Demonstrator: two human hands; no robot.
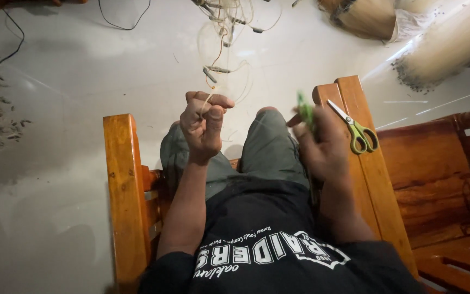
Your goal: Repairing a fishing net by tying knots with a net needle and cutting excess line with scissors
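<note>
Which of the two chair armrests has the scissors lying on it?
The right armrest, beside the right hand: the green-handled scissors lie on its top. The left armrest carries nothing.

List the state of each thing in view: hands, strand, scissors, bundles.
left hand: raised, fingers closed, pinching a thin pale strand
pale strand: held at the fingertips, running up toward loose loops on the floor
right hand: blurred, holding a small green object
green object: upright in the hand, kind unclear
scissors: closed, lying flat on the wooden armrest, untouched
pale fibre bundles: lying on the floor

No packages, labels, signs or screens.
</note>
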